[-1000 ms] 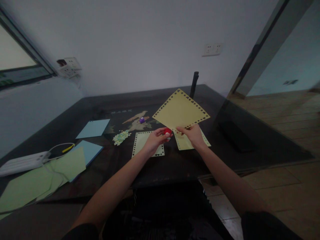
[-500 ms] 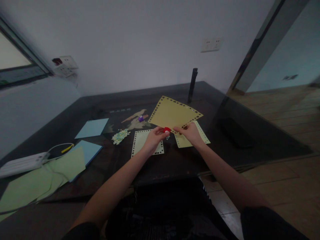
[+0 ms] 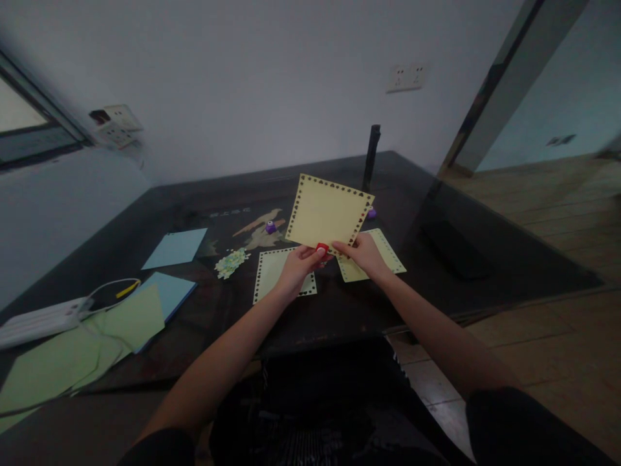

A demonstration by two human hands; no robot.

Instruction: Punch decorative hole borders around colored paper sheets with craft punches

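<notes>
Leftmost, a white power strip (image 3: 39, 320) lies on the dark table (image 3: 339, 310), with a looped cable beside it. Green sheets (image 3: 72, 353) overlap near the front edge, and two blue sheets (image 3: 175, 248) lie further in. A small heap of punched scraps (image 3: 231, 262) sits near the table's middle, and a purple punch (image 3: 270, 227) stands just behind it.

A pale bordered sheet (image 3: 274, 272) lies flat on the table, partly under the left hand (image 3: 297, 268). The left hand's fingers are curled closed around a red punch (image 3: 321, 248), with the thumb on top. The punch sits at the lower edge of the yellow sheet (image 3: 327, 212); whether the edge is inside its slot cannot be told.

The yellow sheet is held up off the table, tilted towards the camera, and carries a border of punched holes on the edges in view (the shapes are too small to tell). The right hand (image 3: 363, 254) pinches the sheet's lower edge between thumb and fingers, just beside the punch; its other fingers are loosely bent.

A second bordered sheet (image 3: 385, 249) lies flat under the right hand. A second purple punch (image 3: 371, 213) shows just past the yellow sheet's right edge. A dark upright post (image 3: 371, 158) stands behind, near the far edge of the table.
</notes>
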